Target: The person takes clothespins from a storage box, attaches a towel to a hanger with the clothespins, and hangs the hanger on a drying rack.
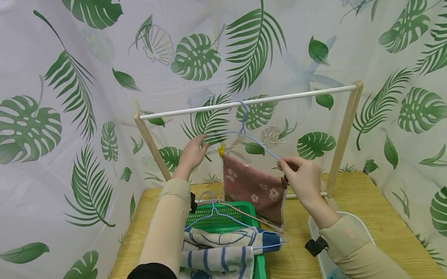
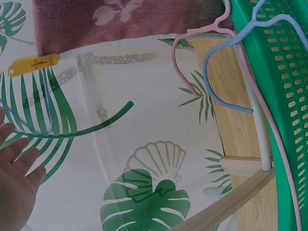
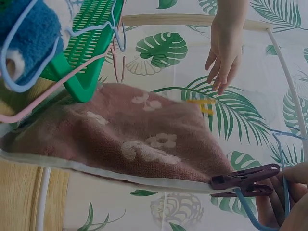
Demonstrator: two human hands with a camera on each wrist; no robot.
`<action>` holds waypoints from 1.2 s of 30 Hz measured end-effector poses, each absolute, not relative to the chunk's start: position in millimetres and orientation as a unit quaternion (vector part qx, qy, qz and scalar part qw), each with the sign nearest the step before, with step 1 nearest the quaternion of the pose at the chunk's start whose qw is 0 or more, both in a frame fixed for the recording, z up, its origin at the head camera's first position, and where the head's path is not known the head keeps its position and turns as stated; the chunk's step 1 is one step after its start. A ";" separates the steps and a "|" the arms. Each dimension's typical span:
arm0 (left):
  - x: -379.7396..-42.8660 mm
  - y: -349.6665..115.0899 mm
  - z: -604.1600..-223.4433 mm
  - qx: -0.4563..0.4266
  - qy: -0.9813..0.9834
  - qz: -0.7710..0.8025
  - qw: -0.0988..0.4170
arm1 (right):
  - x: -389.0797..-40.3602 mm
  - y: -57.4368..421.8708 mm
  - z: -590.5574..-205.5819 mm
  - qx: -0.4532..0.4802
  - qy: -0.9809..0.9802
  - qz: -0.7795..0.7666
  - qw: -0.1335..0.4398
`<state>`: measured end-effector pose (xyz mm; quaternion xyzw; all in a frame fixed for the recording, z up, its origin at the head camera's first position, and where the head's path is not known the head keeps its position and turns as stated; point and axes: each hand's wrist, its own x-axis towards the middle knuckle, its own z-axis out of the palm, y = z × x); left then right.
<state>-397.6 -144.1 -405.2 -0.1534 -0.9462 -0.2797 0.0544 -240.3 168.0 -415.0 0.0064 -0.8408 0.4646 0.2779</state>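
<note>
A blue clothes hanger [image 1: 261, 144] hangs by its hook from the white rod [image 1: 299, 95] of a wooden-legged rack. Below it droops a dusky pink towel [image 1: 252, 187] with pale flowers, tilted lower on the right. A yellow clip [image 2: 32, 64] grips one towel corner; a dark purple clothespin [image 3: 245, 178] fastens the other to the hanger. My right hand [image 1: 304, 177] pinches the hanger's right end, beside the clothespin. At the hanger's left end, my left hand [image 1: 192, 155] hovers with fingers extended, apart from the clip, holding nothing, as the right wrist view also shows.
In front of the rack stands a green basket [image 1: 260, 269] with a striped towel [image 1: 220, 258] over it. Another blue hanger [image 1: 230, 217] and a pink hanger [image 1: 248, 214] lie on top. Under my right forearm sits a white bin [image 1: 353, 217] on the wooden table [image 1: 389, 224].
</note>
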 end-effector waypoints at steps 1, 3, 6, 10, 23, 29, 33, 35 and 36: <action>-397.3 -145.0 -406.1 -0.152 -0.946 -0.280 0.054 | -239.9 168.3 -414.6 0.009 -0.843 0.461 0.279; -396.8 -146.8 -407.6 -0.151 -0.947 -0.276 0.055 | -239.5 169.3 -414.1 0.012 -0.847 0.454 0.278; -395.4 -150.0 -409.4 -0.151 -0.948 -0.274 0.055 | -239.2 172.2 -413.3 0.016 -0.852 0.444 0.275; -391.0 -155.6 -409.8 -0.153 -0.948 -0.276 0.047 | -238.6 178.5 -413.3 0.020 -0.860 0.430 0.273; -375.8 -188.3 -423.7 -0.151 -0.955 -0.254 0.010 | -231.1 201.2 -416.0 0.050 -0.877 0.352 0.323; -368.2 -200.0 -432.2 -0.160 -0.957 -0.243 -0.005 | -226.7 216.3 -417.3 0.036 -0.880 0.338 0.332; -365.2 -206.1 -438.9 -0.162 -0.959 -0.232 -0.017 | -223.1 227.0 -420.0 0.028 -0.886 0.327 0.327; -363.3 -209.0 -442.9 -0.162 -0.959 -0.231 -0.023 | -221.3 232.0 -422.3 0.025 -0.890 0.321 0.324; -362.2 -210.6 -445.2 -0.161 -0.960 -0.229 -0.026 | -220.3 234.4 -423.6 0.024 -0.892 0.318 0.321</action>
